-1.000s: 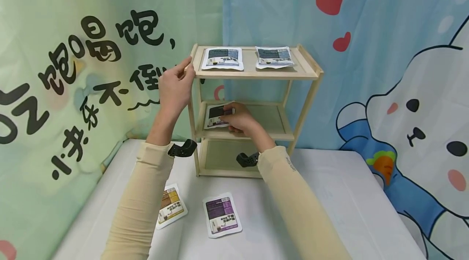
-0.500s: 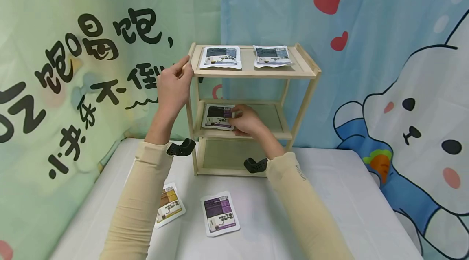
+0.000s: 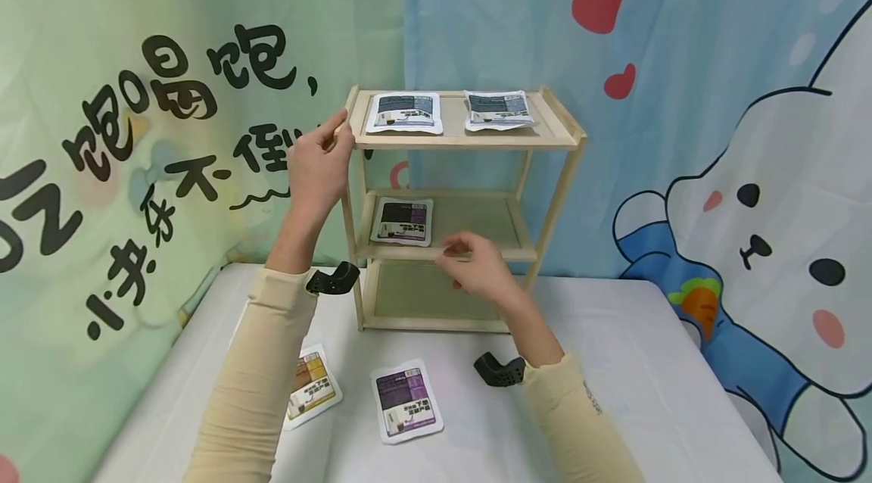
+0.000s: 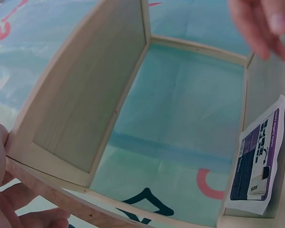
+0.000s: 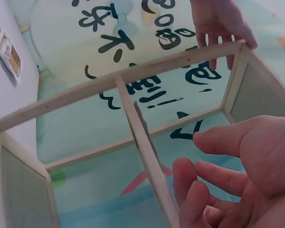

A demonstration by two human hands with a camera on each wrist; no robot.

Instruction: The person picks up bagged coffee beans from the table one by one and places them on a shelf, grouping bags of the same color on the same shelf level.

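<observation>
A three-tier wooden rack [image 3: 470, 141] stands on the table, and my left hand [image 3: 319, 169] holds the front left corner of its top shelf. In the left wrist view that thumb lies on the wooden rail [image 4: 61, 190] with fingers below it. A white pouch with a dark purple label [image 3: 402, 222] lies flat on the left of the middle shelf. My right hand [image 3: 480, 265] holds nothing and is just in front of the middle shelf, right of the pouch. Its fingers [image 5: 218, 175] are loosely bent, with a gap to the thumb.
Two blue-labelled pouches, one left [image 3: 405, 113] and one right [image 3: 499, 110], lie on the top shelf. On the white table [image 3: 613, 362] are a purple pouch [image 3: 407, 401] and a brown-yellow pouch [image 3: 313, 386] partly behind the left sleeve. Printed curtains [image 3: 477, 14] hang close behind.
My right hand has let go of the dark purple pouch on the middle shelf and drawn back toward me and to the right. My left hand has stayed on the rack's corner.
</observation>
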